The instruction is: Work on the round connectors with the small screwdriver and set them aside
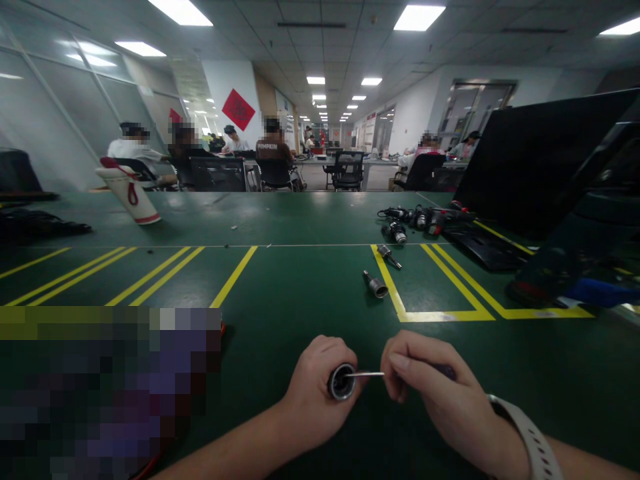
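Near the front of the green table, my left hand [320, 387] is wrapped round a cylindrical part with a metal-rimmed round opening [343, 383], which faces me. My right hand [435, 380] grips a screwdriver; its thin bright shaft [369, 375] points left, with the tip at or inside that opening. Most of the dark handle [444, 371] is hidden by my fingers. Farther forward lie a metal socket-like piece with a shank [376, 285] and a similar smaller piece [389, 257], both apart from my hands.
Several dark metal parts and cables [420, 219] lie near a large black monitor [540, 167] at right. Yellow tape lines [445, 316] mark the green table [290, 280]. A tilted-looking white cup [133, 193] stands far left. A blurred-out item covers the lower left. People sit beyond.
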A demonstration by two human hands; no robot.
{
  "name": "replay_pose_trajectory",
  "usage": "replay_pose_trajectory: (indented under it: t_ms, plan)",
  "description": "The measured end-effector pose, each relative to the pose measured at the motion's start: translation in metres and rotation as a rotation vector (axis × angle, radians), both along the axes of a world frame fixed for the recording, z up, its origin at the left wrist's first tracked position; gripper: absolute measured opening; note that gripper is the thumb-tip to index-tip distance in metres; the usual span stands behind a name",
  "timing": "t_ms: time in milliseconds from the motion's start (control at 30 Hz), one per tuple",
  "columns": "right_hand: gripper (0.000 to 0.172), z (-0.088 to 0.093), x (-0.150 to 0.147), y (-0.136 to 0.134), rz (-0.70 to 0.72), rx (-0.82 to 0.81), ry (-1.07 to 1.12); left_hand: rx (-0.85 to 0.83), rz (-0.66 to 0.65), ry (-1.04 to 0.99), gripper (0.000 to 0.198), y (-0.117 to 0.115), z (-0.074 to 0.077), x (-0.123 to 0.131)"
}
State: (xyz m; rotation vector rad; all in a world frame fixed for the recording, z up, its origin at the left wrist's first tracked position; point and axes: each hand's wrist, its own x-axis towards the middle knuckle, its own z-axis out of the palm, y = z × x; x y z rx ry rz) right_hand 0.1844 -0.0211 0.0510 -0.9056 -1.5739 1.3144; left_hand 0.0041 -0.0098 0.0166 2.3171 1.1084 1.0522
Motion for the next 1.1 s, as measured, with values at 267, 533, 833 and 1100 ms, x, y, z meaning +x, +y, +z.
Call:
replay_pose_trajectory:
  t_ms: [267,533,833,1100]
  plan:
    - [0.022,-0.002,-0.007,0.005,-0.074,-0.319,0.287,-0.046,-0.003,-0.051,0.018,0.000,-0.001,0.000]
    - [0.021,-0.003,-0.007,0.005,-0.101,-0.315,0.313,-0.078,-0.007,-0.057,0.017,0.001,-0.001,0.000]
    - [0.030,0.002,0.001,-0.006,-0.007,0.138,-0.162,-0.019,0.046,0.006,0.018,0.003,-0.002,0.000]
    - [0.023,-0.002,-0.005,0.004,-0.016,-0.210,0.174,-0.048,-0.004,-0.016,0.018,0.001,0.000,-0.001]
